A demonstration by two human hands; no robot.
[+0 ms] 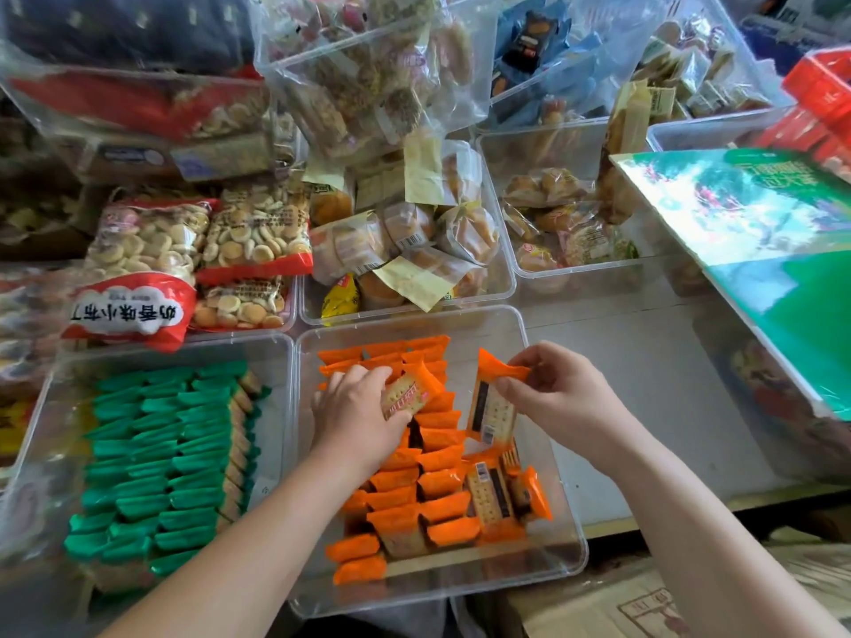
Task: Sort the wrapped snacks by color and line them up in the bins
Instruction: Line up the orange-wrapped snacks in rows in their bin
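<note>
Grey tabletop point(644, 384) holds clear bins. In the nearest bin point(488, 324), over orange packets point(437, 490) in rows, the left hand point(354, 416) grips a loose packet point(407, 393) and the right hand point(566, 398) pinches a second packet point(492, 407) (hanging upright). Green packets point(156, 453) fill the neighbouring bin point(276, 361). Beyond lie wrapped buns point(414, 232).

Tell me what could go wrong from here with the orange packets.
The left hand, gripping a face-up packet, sits right over the standing orange rows; a nudge could topple them. The right hand pinches a dangling packet by its top edge only; it might slip. Loose packets lying flat may block the next row.
</note>
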